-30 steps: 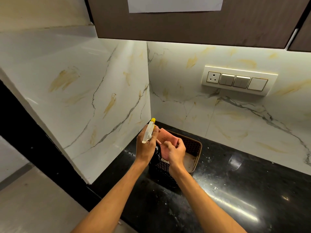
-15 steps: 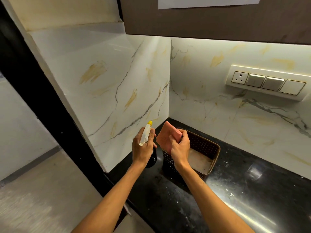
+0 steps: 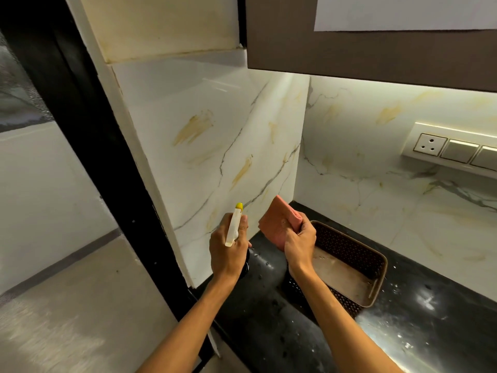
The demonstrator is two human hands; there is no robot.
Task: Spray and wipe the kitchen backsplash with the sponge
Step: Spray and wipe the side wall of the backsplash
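My left hand [image 3: 228,251] grips a spray bottle [image 3: 233,224] with a white head and a yellow nozzle that points up toward the left wall. Its dark body is mostly hidden behind my hand. My right hand [image 3: 300,242] holds a pink sponge [image 3: 277,220] upright, above the near corner of the basket. The white marble backsplash [image 3: 215,157] with grey veins and yellow-brown streaks covers the left wall and the back wall, meeting in a corner just beyond both hands.
A brown perforated basket [image 3: 376,281] sits on the black countertop [image 3: 419,332] below my right hand. A switch panel with a socket [image 3: 451,149] is on the back wall at right. A dark cabinet [image 3: 376,52] hangs overhead. A black frame [image 3: 88,135] edges the left wall.
My right hand has lifted the sponge out of the basket. Both hands rose a little, and my view turned left toward the side wall.
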